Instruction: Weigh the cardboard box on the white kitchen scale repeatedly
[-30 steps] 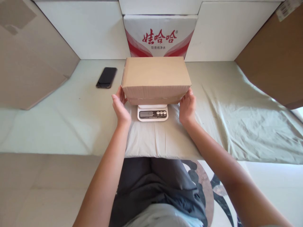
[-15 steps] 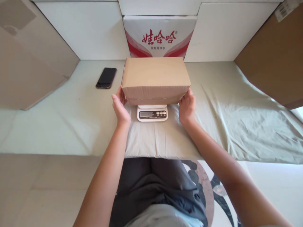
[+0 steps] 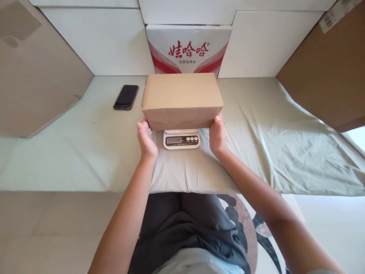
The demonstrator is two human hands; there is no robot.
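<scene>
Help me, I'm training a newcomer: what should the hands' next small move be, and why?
I'd probably firm the hold on the cardboard box evenly: the left hand and right hand are at its lower corners, and the box is wider than the visible white scale, so uneven pressure might tilt it.

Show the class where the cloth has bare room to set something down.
One bare patch of cloth, creased, lies between the right hand and right carton; another between the left carton and left hand, nearer than the phone. The middle is crowded: both hands flank the cardboard box over the scale.
</scene>
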